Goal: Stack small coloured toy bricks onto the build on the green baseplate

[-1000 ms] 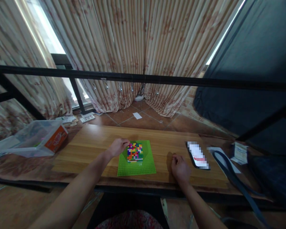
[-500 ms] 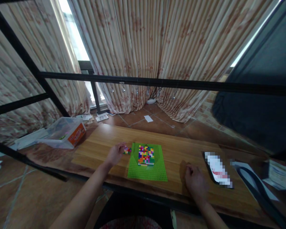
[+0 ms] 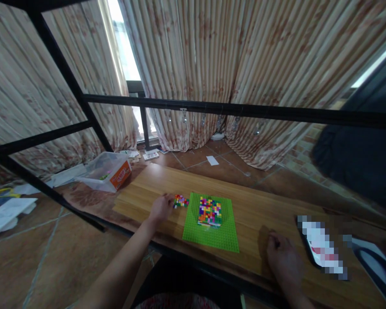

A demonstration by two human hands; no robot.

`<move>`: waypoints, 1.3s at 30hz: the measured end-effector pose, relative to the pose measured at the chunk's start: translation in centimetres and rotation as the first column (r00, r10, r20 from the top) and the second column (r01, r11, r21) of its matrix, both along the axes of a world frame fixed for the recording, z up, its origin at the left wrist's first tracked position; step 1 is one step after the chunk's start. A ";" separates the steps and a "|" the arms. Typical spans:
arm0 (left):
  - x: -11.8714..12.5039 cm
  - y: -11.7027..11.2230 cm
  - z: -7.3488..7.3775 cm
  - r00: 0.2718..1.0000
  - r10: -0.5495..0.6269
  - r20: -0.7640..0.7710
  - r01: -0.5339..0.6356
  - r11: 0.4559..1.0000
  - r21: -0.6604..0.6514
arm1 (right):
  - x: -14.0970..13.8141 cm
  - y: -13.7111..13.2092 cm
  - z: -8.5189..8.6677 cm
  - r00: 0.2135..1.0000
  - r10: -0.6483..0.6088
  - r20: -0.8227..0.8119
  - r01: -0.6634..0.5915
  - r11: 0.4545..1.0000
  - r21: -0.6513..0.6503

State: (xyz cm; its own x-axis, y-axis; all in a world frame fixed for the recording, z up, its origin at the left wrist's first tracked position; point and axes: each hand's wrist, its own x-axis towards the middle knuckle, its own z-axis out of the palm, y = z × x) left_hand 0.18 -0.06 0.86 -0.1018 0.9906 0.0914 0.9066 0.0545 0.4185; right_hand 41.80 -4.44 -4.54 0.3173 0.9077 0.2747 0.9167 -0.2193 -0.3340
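Note:
My left hand is low over the wooden table, its fingers drawn together at the left edge of a small cluster of colourful toy bricks. Whatever its fingertips hold is too small to make out. Just right of the cluster lies a green baseplate. On it stands a square block of many-coloured bricks, a few layers high. My right hand rests on the table right of the baseplate, fingers curled in; anything inside them is hidden.
A phone with a blurred screen lies right of my right hand on the wooden table. A clear plastic box with an orange label stands beyond the table's left end. A black metal bar crosses ahead, before the curtains.
The view has turned left, so everything appears shifted right. My left hand has drawn slightly left, uncovering more of the brick cluster. My right hand remains curled on the table.

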 end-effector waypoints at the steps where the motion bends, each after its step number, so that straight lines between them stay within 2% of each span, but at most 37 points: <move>1: 0.4 0.1 0.1 1.000 -0.003 -0.017 0.002 1.000 -0.008 | 0.0 0.0 0.0 1.000 -0.003 0.000 0.003 1.000 -0.005; 8: 1.2 0.8 1.0 0.993 0.035 -0.113 -0.043 0.997 -0.069 | 0.2 0.1 -0.2 1.000 -0.013 0.002 0.013 1.000 -0.026; 13: 1.2 1.3 1.0 0.989 0.074 -0.126 -0.086 0.992 -0.088 | 0.1 0.2 -0.2 1.000 -0.022 -0.006 0.022 0.999 -0.024; 18: 1.3 0.8 0.8 0.993 0.102 -0.066 -0.105 0.993 -0.045 | 0.1 0.2 -0.2 1.000 0.015 0.005 -0.015 1.000 0.014; 21: 1.6 0.5 1.0 0.991 0.134 0.012 -0.134 0.991 -0.004 | -0.1 0.2 0.1 1.000 0.006 -0.016 -0.006 1.000 0.020; 23: 2.2 0.6 1.2 0.987 0.112 0.117 -0.116 0.993 0.025 | -0.3 0.2 0.3 1.000 -0.020 -0.024 0.020 1.000 0.010; 25: 3.0 0.9 1.5 0.948 0.047 0.316 -0.068 0.996 0.054 | -0.4 0.1 0.4 0.999 -0.030 -0.034 0.030 1.000 0.003; 27: 4.1 1.3 1.9 0.839 -0.015 0.545 -0.028 0.997 0.070 | -0.5 0.1 0.4 0.998 -0.033 -0.044 0.033 0.999 0.003; 29: 5.1 1.8 2.4 0.723 -0.035 0.690 -0.013 0.998 0.064 | -0.5 0.1 0.4 0.998 -0.042 -0.050 0.042 0.999 0.002; 31: 5.9 2.2 2.9 0.666 -0.034 0.745 -0.004 0.999 0.049 | -0.5 0.1 0.3 0.998 -0.044 -0.052 0.045 0.999 0.002; 36: 7.4 3.2 3.6 0.676 -0.037 0.736 0.022 0.999 0.029 | -0.4 0.2 0.4 0.998 -0.010 -0.057 0.012 1.000 0.025; 39: 8.1 4.0 3.5 0.625 -0.081 0.777 0.029 0.996 0.081 | -0.5 0.1 0.6 0.998 -0.013 -0.056 0.014 1.000 0.018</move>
State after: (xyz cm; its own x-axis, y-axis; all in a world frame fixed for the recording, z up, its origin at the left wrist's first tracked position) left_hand 8.25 3.97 4.31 -0.1065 0.9926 0.0585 0.2414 -0.0312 0.9699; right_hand 41.28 -4.31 -3.98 0.3446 0.8982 0.2729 0.8937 -0.2249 -0.3882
